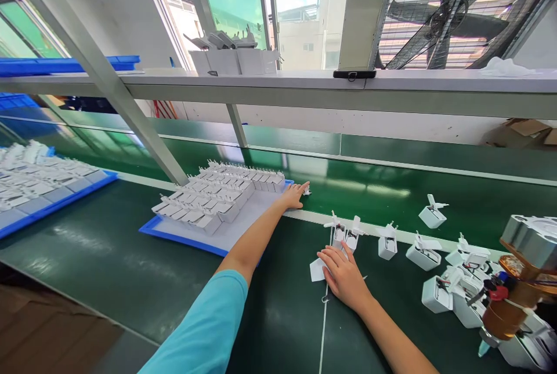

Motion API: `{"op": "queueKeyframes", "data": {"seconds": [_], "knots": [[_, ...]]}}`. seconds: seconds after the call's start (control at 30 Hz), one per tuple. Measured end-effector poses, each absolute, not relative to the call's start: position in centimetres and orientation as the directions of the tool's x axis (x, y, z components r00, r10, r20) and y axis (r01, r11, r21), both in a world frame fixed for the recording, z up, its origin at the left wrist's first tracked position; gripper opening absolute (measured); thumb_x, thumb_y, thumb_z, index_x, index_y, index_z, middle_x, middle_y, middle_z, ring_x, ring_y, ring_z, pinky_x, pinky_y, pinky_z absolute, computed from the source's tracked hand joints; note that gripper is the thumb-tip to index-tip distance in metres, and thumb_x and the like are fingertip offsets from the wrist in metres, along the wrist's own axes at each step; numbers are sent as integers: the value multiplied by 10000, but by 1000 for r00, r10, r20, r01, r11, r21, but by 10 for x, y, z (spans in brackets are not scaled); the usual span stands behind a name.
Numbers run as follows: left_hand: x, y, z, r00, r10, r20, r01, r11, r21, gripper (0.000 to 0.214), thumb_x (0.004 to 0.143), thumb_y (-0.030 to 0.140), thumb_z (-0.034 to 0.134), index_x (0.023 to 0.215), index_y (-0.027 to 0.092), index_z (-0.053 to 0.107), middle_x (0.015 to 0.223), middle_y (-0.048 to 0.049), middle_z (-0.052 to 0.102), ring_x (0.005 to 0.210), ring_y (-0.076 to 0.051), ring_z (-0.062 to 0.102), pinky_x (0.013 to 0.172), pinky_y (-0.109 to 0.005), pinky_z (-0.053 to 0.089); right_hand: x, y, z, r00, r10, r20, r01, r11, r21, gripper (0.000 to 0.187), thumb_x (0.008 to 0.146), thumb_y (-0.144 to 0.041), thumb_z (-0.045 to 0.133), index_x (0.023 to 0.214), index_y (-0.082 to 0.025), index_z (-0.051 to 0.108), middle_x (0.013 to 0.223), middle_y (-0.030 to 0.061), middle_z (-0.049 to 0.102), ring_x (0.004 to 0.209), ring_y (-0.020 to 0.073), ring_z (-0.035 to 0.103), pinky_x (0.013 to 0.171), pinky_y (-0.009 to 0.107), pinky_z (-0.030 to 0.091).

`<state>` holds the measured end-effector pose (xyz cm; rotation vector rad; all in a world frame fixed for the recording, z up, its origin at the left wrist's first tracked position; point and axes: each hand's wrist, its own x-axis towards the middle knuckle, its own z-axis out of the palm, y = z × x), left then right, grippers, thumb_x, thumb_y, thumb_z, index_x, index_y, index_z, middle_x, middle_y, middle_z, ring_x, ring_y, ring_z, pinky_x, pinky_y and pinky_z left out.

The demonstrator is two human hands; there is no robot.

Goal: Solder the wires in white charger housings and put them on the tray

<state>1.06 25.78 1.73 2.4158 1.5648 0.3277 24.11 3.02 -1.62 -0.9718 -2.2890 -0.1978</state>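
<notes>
My left hand (295,195) reaches out to the far right corner of a blue-rimmed tray (185,238), its fingers stretched and apart. Just past its fingertips shows a small white part (307,191), mostly hidden by the hand. Rows of white box-shaped units (217,191) with small blade-like tops stand in that tray. Lower right, my right hand (343,275) has a white casing (317,270) between thumb and fingers. Right beyond its knuckles two upright white units (346,233) with blade-like tops stand close together.
More white units (387,242) stand to the right, with a heap (463,284) beside a copper-coloured motor-like tool (507,298). Another full blue tray (56,203) lies left. A slanted post (143,124) and shelf beam (282,90) cross the far side of the green bench (108,258).
</notes>
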Motion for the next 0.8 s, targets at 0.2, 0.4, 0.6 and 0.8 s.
{"op": "queueKeyframes", "data": {"seconds": [0.2, 0.4, 0.6, 0.8], "knots": [[6, 249, 39, 428, 903, 42, 802, -401, 442, 988, 652, 159, 710, 1532, 184, 262, 1238, -144, 644, 1183, -334, 593, 1014, -454, 461, 241, 31, -20, -521, 593, 614, 681, 722, -120, 306, 928, -119, 441, 1174, -180, 612, 1074, 65, 714, 1089, 204, 654, 1159, 513, 361], [6, 199, 62, 468, 872, 145, 644, -449, 620, 1068, 735, 283, 746, 1565, 264, 73, 1283, -117, 586, 1185, -239, 589, 975, -375, 526, 242, 30, -16, -524, 571, 632, 675, 731, -101, 312, 915, -96, 455, 1178, -174, 603, 1074, 64, 716, 1077, 206, 658, 1142, 519, 381], [-19, 95, 52, 487, 864, 130, 409, -357, 840, 1092, 692, 313, 816, 1547, 368, 137, 1227, -69, 578, 1162, -248, 596, 982, -461, 541, 243, 23, 29, -446, 441, 779, 648, 759, -58, 378, 898, -55, 479, 1243, -188, 559, 1069, 73, 718, 1051, 196, 676, 1070, 474, 462], [-34, 21, 29, 571, 819, 55, 363, -312, 878, 998, 775, 234, 739, 1544, 390, 121, 1331, -72, 564, 1246, -230, 562, 1019, -448, 524, 303, -11, 94, 40, 429, 902, 673, 656, -342, 439, 802, -192, 699, 1207, -318, 584, 1102, 73, 661, 1130, 323, 639, 1071, 637, 412]]}}
